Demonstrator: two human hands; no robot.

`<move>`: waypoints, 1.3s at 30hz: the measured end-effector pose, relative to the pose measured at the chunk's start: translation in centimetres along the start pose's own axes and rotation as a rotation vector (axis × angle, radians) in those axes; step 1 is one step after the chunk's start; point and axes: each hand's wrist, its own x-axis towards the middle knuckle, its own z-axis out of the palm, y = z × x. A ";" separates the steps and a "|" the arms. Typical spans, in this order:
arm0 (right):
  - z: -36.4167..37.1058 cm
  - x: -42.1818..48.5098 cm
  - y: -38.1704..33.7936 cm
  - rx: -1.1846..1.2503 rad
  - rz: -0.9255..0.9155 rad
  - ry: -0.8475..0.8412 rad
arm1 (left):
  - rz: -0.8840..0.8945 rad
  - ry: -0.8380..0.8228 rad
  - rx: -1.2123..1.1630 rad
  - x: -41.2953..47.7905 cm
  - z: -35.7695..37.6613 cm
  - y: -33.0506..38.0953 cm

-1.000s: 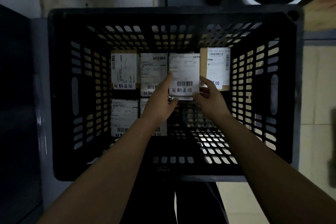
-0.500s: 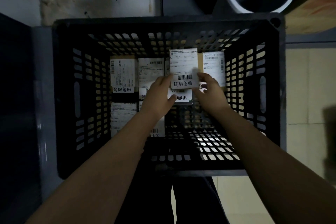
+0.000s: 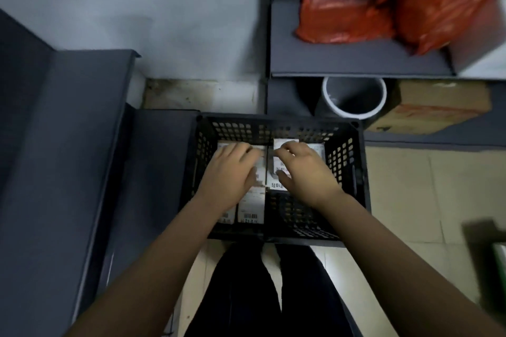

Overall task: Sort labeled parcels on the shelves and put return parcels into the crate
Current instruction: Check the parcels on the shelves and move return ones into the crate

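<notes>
— Where are the person's hands?
— Both reach down into the black crate [image 3: 343,161], which stands on the tiled floor [image 3: 410,186] just in front of the person's legs [image 3: 260,295].
— What is the left hand [image 3: 230,172] doing?
— It lies palm down on the labelled parcels [image 3: 250,209] along the crate's left side, its fingers [image 3: 245,149] straight and close together.
— And the right hand [image 3: 306,175]?
— Its fingers [image 3: 287,148] curl over the far edge of one white return parcel [image 3: 272,169], with the thumb lower down, so they pinch it. That parcel lies at the crate's far middle, beside its neighbours; blur hides most of its label.
— What is beyond the crate?
— Orange bags [image 3: 342,19] lie on a grey shelf [image 3: 356,63], with a white-rimmed bucket [image 3: 354,115] and a cardboard box [image 3: 438,107] below it
</notes>
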 end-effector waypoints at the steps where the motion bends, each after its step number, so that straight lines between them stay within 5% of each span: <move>1: -0.8 0.0 -0.8 -0.023 -0.043 0.004 | -0.022 0.023 0.025 -0.5 -1.4 0.2; 19: -5.0 -4.1 -21.3 -0.127 -1.117 -0.097 | -1.028 0.339 0.425 -23.7 -14.8 11.5; 29: -4.0 -17.5 -37.1 -0.098 -1.644 -0.162 | -1.394 0.545 0.689 -39.4 -19.7 22.5; 39: 1.8 -39.9 -50.3 -0.039 -2.039 -0.222 | -1.797 0.546 0.884 -59.4 -21.4 39.0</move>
